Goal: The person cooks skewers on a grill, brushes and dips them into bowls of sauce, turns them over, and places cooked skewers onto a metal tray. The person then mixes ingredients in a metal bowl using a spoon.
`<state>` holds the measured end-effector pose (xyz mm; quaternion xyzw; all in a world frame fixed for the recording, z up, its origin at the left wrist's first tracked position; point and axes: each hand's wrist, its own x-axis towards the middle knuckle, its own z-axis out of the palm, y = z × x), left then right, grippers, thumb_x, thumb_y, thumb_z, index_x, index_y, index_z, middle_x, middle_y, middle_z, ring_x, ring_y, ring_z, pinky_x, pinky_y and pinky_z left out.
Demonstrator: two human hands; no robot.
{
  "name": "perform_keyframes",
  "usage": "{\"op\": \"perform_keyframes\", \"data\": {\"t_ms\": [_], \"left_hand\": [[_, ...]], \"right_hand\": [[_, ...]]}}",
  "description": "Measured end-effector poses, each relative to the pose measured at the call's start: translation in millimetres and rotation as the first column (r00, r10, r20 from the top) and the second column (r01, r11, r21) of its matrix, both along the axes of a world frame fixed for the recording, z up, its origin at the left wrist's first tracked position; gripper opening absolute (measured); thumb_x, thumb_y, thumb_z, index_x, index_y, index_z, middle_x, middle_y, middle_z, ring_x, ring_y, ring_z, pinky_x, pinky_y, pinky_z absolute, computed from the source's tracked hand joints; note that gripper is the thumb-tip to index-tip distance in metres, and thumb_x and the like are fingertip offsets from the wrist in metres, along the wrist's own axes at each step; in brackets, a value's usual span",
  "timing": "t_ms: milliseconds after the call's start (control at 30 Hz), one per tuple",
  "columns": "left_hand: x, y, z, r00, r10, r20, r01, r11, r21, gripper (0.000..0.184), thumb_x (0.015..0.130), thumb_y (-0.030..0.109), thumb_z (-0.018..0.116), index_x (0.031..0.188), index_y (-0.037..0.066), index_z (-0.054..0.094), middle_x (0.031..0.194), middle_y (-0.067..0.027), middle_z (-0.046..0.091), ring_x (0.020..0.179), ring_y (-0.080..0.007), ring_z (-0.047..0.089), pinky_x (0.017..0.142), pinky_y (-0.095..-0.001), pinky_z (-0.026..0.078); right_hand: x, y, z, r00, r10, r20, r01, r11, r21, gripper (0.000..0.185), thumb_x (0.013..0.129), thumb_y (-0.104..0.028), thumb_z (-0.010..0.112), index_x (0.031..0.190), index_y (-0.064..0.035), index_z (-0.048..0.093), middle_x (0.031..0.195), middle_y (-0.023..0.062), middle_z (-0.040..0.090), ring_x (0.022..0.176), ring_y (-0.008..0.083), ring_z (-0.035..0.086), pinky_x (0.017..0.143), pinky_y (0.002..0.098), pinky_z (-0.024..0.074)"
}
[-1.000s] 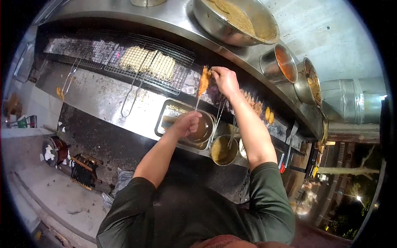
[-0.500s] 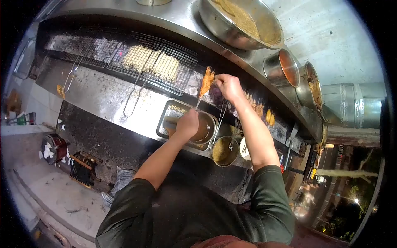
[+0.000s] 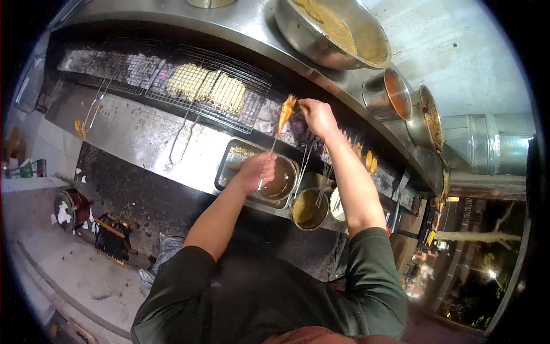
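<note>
The left hand [image 3: 259, 171] has its fingers clamped on a skewer [image 3: 285, 116], which points to one o'clock. The right hand [image 3: 318, 118] pinches its fingers together beside the tip; contact is unclear. A basket [image 3: 255, 102] lies toward the left hand's eleven o'clock.

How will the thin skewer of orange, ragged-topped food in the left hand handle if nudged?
The skewer looks straight and slim, so probably stiff but light. The food bunches at the end beyond the left hand, so it may swing top-heavy. Its ragged tip suggests bits could flake off.
</note>
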<state>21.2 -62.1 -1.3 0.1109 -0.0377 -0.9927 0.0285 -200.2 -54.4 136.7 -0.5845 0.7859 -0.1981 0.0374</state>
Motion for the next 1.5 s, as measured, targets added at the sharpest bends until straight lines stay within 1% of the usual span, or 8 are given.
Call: {"op": "perform_keyframes", "data": {"t_ms": [333, 467, 500, 800, 1000, 1267, 1400, 1500], "left_hand": [[-6.0, 5.2, 16.9, 0.901, 0.205, 0.383, 0.103, 0.755, -0.647, 0.023, 0.096, 0.023, 0.039, 0.100, 0.003, 0.050, 0.062, 0.0002, 0.042, 0.043, -0.0090, 0.040, 0.039, -0.0245, 0.033], [-8.7, 14.1, 2.3, 0.802, 0.589, 0.105, 0.205, -0.106, -0.973, 0.027, 0.095, 0.025, 0.042, 0.096, 0.001, 0.052, 0.072, -0.0162, 0.056, 0.055, -0.0341, 0.054, 0.052, -0.0405, 0.043], [-6.5, 15.0, 15.0, 0.796, 0.588, 0.142, 0.242, -0.094, -0.966, 0.025, 0.093, 0.024, 0.044, 0.096, 0.000, 0.053, 0.080, -0.0240, 0.058, 0.071, -0.0447, 0.056, 0.063, -0.0472, 0.044], [-7.3, 22.2, 21.7, 0.755, 0.633, 0.172, 0.395, -0.231, -0.889, 0.019, 0.090, 0.022, 0.045, 0.092, 0.004, 0.053, 0.072, -0.0258, 0.059, 0.072, -0.0453, 0.058, 0.065, -0.0549, 0.045], [-9.5, 17.1, 17.3, 0.771, 0.590, 0.238, 0.371, -0.114, -0.922, 0.027, 0.093, 0.026, 0.042, 0.101, 0.003, 0.053, 0.080, -0.0272, 0.061, 0.080, -0.0464, 0.058, 0.071, -0.0533, 0.045], [2.0, 18.7, 25.1, 0.788, 0.586, 0.188, 0.415, -0.281, -0.865, 0.031, 0.092, 0.024, 0.046, 0.110, -0.001, 0.051, 0.091, -0.0275, 0.061, 0.087, -0.0439, 0.059, 0.074, -0.0479, 0.047], [-1.0, 24.8, 41.6, 0.720, 0.649, 0.245, 0.565, -0.344, -0.750, 0.030, 0.092, 0.024, 0.045, 0.109, 0.000, 0.050, 0.086, -0.0249, 0.062, 0.084, -0.0437, 0.059, 0.073, -0.0501, 0.047], [-4.4, 37.2, 53.9, 0.637, 0.695, 0.335, 0.714, -0.367, -0.596, 0.031, 0.091, 0.025, 0.046, 0.111, 0.001, 0.050, 0.101, -0.0217, 0.060, 0.091, -0.0392, 0.059, 0.078, -0.0482, 0.047]], "right_hand": [[11.1, -10.9, -6.5, 0.984, -0.123, 0.131, 0.115, 0.991, 0.070, 0.020, 0.084, -0.016, 0.057, 0.099, -0.0073, 0.066, 0.091, 0.0174, 0.065, 0.086, 0.0336, 0.063, 0.078, 0.0370, 0.0503], [11.0, -16.7, -4.9, 0.951, -0.235, 0.203, 0.239, 0.971, 0.001, 0.020, 0.083, -0.015, 0.057, 0.100, -0.0092, 0.066, 0.092, 0.0174, 0.064, 0.087, 0.0319, 0.064, 0.079, 0.0364, 0.0503], [11.0, -16.4, -4.3, 0.950, -0.254, 0.183, 0.256, 0.967, 0.012, 0.020, 0.083, -0.015, 0.057, 0.099, -0.0098, 0.067, 0.092, 0.0174, 0.064, 0.086, 0.0315, 0.064, 0.079, 0.0364, 0.0503], [4.4, 3.1, -9.8, 0.952, -0.273, 0.142, 0.273, 0.962, 0.020, 0.021, 0.084, -0.015, 0.058, 0.099, -0.0043, 0.066, 0.088, 0.0165, 0.067, 0.084, 0.0287, 0.066, 0.077, 0.0341, 0.0508], [50.4, 117.4, 36.5, 0.472, -0.343, 0.812, 0.648, 0.759, -0.056, 0.019, 0.088, -0.010, 0.056, 0.096, 0.0057, 0.063, 0.073, 0.0065, 0.066, 0.067, 0.0121, 0.063, 0.062, 0.0236, 0.0496], [168.8, 306.8, -43.8, 0.235, -0.643, 0.729, 0.710, 0.626, 0.323, 0.018, 0.088, -0.009, 0.056, 0.092, 0.0076, 0.062, 0.072, 0.0069, 0.066, 0.064, 0.0113, 0.063, 0.061, 0.0242, 0.0506], [136.2, 316.9, -101.4, 0.777, -0.606, 0.171, 0.553, 0.787, 0.274, 0.019, 0.086, -0.018, 0.057, 0.091, -0.0001, 0.063, 0.077, 0.0213, 0.064, 0.070, 0.0348, 0.064, 0.065, 0.0414, 0.0510], [98.1, 305.0, -168.9, 0.902, -0.422, 0.096, 0.304, 0.777, 0.551, 0.019, 0.085, -0.018, 0.048, 0.094, -0.0046, 0.059, 0.085, 0.0218, 0.063, 0.080, 0.0394, 0.061, 0.072, 0.0473, 0.0480]]}}
